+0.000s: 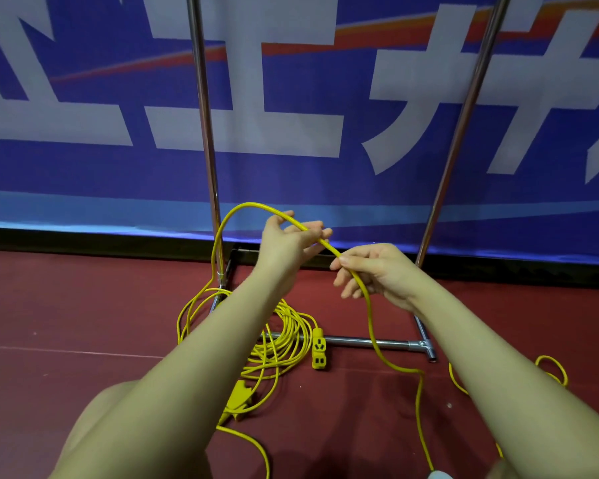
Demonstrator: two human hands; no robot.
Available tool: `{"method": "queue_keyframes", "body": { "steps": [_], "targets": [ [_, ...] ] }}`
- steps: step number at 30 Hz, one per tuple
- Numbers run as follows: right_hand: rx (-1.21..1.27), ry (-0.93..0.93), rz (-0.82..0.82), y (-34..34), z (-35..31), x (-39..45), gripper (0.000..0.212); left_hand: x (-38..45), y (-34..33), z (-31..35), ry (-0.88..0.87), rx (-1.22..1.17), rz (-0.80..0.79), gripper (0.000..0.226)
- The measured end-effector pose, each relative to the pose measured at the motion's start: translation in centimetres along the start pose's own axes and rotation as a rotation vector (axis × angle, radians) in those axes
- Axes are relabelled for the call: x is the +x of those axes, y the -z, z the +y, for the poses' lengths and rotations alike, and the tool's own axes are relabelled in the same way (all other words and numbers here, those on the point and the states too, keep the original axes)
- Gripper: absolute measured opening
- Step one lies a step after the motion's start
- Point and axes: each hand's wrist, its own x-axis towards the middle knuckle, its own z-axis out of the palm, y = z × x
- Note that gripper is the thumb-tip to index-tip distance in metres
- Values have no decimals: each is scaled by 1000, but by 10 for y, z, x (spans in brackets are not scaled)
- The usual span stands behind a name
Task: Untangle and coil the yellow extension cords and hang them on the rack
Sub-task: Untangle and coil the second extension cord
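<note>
Early going: both hands pinch one raised yellow cord (325, 242), the left hand (284, 242) just beside the right hand (377, 274), while beneath them a loose tangle (284, 340) lies on the floor, seemingly nothing hung on the rack (367, 342).

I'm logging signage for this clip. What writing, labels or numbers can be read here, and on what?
Blue banner: large white characters, cropped by the frame's top edge, so no whole character reads.
Yellow socket block: no legible marking.
Yellow extension cord: no print visible.
</note>
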Motion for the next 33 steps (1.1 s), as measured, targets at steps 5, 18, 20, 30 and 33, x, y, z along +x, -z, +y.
{"method": "queue_keyframes", "body": {
  "steps": [5,18,20,30,33],
  "targets": [
    [28,-2,-50,-5,-3,-1,24,3,2,7,-41,-46,15,48],
    [-88,12,-20,6,8,0,19,13,8,5,-5,-133,22,64],
    [-49,52,6,6,5,1,19,6,-1,3,18,-105,-39,66],
    [-29,-63,-42,8,13,5,29,22,16,24,-111,-337,86,56],
    [-13,-49,36,14,24,9,27,26,25,25,-86,-365,126,57]
  ]
}}
